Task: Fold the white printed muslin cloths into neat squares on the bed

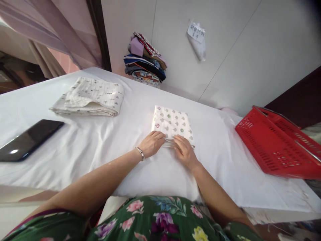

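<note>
A small folded cloth (172,121), off-white with grey, green and red tree-like prints, lies before me on the white-covered table. At its near left edge, my left hand (152,144) has its fingers closed on the layers, the thumb tucked out of sight. My right hand (185,151) grips the same near edge a little further right, fingers on top and thumb below. Between the two hands the fold's edge gapes slightly. Farther left lies a larger folded cloth (94,95) with small dark prints, untouched by either hand.
A dark phone-like device (31,139) lies at the left of the table (120,134). On the right stands a red plastic basket (276,144). Behind the table's far edge rises a stack of folded clothes (145,60). A paper note (197,31) hangs on the wall.
</note>
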Action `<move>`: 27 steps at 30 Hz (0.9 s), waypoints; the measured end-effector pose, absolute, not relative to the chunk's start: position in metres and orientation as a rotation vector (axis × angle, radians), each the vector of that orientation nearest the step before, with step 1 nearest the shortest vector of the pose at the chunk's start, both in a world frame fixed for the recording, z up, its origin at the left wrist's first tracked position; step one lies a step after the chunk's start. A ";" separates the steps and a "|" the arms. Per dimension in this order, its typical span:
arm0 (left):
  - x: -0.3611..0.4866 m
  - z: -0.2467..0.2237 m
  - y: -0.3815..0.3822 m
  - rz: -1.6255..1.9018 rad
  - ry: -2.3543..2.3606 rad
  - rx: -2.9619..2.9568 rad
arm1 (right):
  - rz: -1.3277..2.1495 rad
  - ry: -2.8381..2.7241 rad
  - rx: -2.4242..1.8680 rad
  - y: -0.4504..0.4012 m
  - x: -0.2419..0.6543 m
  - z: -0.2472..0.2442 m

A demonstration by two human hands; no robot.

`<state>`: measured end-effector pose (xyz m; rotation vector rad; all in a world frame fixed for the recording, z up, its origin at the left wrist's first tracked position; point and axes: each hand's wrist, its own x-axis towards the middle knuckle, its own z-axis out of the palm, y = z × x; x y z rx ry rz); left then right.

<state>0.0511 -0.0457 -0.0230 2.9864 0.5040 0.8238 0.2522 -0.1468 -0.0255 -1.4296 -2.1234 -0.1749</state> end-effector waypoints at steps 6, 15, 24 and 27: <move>0.050 -0.025 -0.044 0.867 0.535 2.945 | -0.163 -2.297 -1.491 -0.147 0.245 -0.031; 0.046 -0.017 -0.051 0.939 0.426 2.854 | -0.187 -2.318 -1.489 -0.150 0.246 -0.037; 0.051 -0.035 -0.051 0.658 0.632 2.923 | 0.319 -2.156 -1.610 -0.132 0.253 -0.006; 0.051 -0.037 -0.051 0.636 0.638 2.922 | 0.310 -2.130 -1.554 -0.101 0.257 0.004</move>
